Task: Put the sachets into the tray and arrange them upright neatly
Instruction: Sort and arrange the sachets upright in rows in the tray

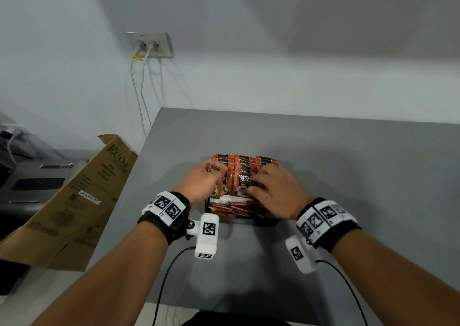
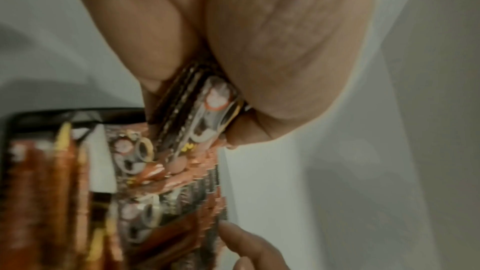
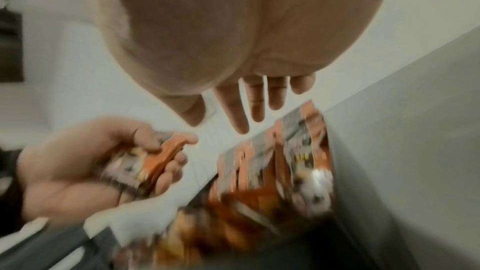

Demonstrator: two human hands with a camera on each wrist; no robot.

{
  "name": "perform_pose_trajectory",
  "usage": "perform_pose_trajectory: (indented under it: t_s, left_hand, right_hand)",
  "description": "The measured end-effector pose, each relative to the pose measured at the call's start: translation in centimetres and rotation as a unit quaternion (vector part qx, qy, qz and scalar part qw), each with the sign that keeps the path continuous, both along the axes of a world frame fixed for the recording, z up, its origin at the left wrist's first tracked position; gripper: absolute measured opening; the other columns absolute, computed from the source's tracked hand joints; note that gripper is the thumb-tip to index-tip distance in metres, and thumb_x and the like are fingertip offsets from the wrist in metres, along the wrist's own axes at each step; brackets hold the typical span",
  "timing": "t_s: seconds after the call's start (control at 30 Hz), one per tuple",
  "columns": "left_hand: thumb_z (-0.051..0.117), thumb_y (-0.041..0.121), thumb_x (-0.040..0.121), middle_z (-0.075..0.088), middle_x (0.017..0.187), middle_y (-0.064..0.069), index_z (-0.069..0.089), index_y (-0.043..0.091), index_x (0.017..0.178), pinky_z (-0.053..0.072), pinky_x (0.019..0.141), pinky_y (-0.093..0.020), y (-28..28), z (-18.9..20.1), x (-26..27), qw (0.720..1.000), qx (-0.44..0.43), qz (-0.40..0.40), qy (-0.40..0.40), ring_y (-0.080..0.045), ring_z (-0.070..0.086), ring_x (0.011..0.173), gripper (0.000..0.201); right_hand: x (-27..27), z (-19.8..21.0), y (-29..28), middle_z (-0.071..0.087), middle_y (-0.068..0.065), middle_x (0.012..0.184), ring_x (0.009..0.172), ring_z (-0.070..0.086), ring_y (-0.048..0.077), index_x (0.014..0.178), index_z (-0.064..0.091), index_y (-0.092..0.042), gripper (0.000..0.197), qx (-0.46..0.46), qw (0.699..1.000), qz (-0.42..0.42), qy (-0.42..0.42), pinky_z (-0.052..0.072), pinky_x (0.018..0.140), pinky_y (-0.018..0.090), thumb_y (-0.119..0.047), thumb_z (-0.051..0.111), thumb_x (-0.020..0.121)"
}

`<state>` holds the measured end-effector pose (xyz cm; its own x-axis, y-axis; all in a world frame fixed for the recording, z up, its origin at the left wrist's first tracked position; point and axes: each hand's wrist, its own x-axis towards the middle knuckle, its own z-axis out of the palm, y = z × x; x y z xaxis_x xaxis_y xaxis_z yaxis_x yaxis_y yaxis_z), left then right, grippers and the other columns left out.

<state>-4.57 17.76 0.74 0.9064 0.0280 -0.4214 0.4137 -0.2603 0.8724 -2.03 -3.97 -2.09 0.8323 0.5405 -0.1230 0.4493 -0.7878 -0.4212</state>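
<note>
A black tray [image 1: 270,221] sits mid-table, packed with several orange-and-black coffee sachets [image 1: 242,176] standing upright; more lie flat at its near side [image 1: 236,210]. My left hand [image 1: 204,183] hovers over the tray's left part and grips a small stack of sachets [image 2: 202,118], seen between thumb and fingers [image 3: 158,163] in the right wrist view. My right hand [image 1: 271,188] reaches over the tray's right part with straight, spread fingers [image 3: 257,106] near the tops of the upright sachets [image 3: 293,159]. The tray's rim [image 2: 78,112] shows in the left wrist view.
The grey table [image 1: 348,171] stands against a white wall. A flattened cardboard box [image 1: 82,196] leans at the table's left edge, beside a grey machine [image 1: 32,183]. A wall socket [image 1: 150,44] with two cables hangs above. Black cables trail from both wrist cameras.
</note>
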Motion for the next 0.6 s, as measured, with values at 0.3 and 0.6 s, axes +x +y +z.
perform_pose_trajectory:
  t_s: [0.3, 0.6]
  left_hand:
    - [0.065, -0.019, 0.078, 0.066, 0.081, -0.013, 0.054, 0.01, 0.116, 0.054, 0.058, -0.032, -3.6, 3.1, 1.3, 0.979, -0.171, 0.012, -0.111, -0.024, 0.063, 0.063, 0.049]
    - [0.077, -0.014, 0.066, 0.067, 0.085, -0.015, 0.05, 0.022, 0.122, 0.055, 0.07, -0.039, -3.9, 2.9, 1.4, 0.978, -0.186, -0.005, -0.099, -0.029, 0.065, 0.073, 0.072]
  right_hand:
    - [1.5, 6.8, 0.7, 0.072, -0.008, 0.091, 0.08, 0.069, 0.009, 0.11, 0.069, -0.028, 0.022, 0.356, 0.919, -0.126, 0.111, 0.057, 0.078, 0.032, -0.023, 0.073, 0.089]
    - [1.6, 7.8, 1.0, 0.072, 0.01, 0.081, 0.067, 0.063, 0.019, 0.085, 0.071, -0.014, 0.006, 0.356, 0.92, -0.126, 0.107, 0.056, 0.072, 0.044, -0.01, 0.076, 0.084]
